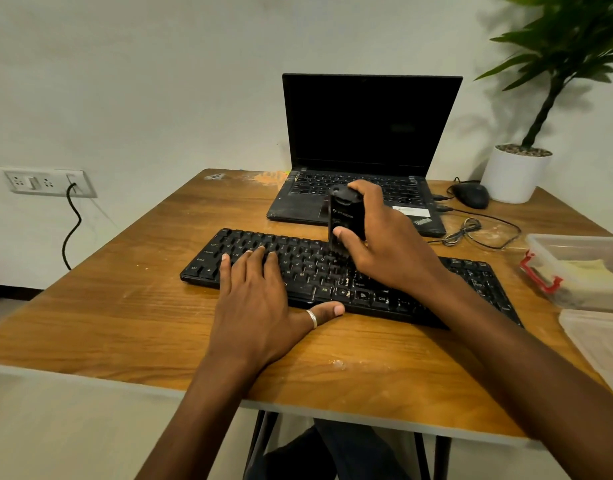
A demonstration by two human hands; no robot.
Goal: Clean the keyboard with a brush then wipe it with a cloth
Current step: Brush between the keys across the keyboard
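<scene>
Black keyboard (pixel 298 268) lies askew on the wood table (pixel 125 306), just in front of an open laptop (pixel 367 133) with a dark screen. Pale specks on keys and tabletop.

Left hand (pixel 260 299): flat, fingers straight and together, pressing the keys at the keyboard's left part. Thumb spread out along the front edge, with a silver ring (pixel 312 318) on it.

Right hand (pixel 384 244): wrapped round a black block-shaped brush (pixel 345 216), thumb across its near face, fingers over the top and back. Brush upright, lower end down on the keys near mid-board. Bristles not distinguishable against the black keys.

Right side: clear box (pixel 575 244) with a red clasp (pixel 537 271), holding something pale yellow, too close to the frame edge to name. Behind it, a black mouse (pixel 471 195) with its cable looped on the table, beside a white pot (pixel 516 174) with a green plant.

Wall at left: socket plate (pixel 45 181), black cord hanging from it.
</scene>
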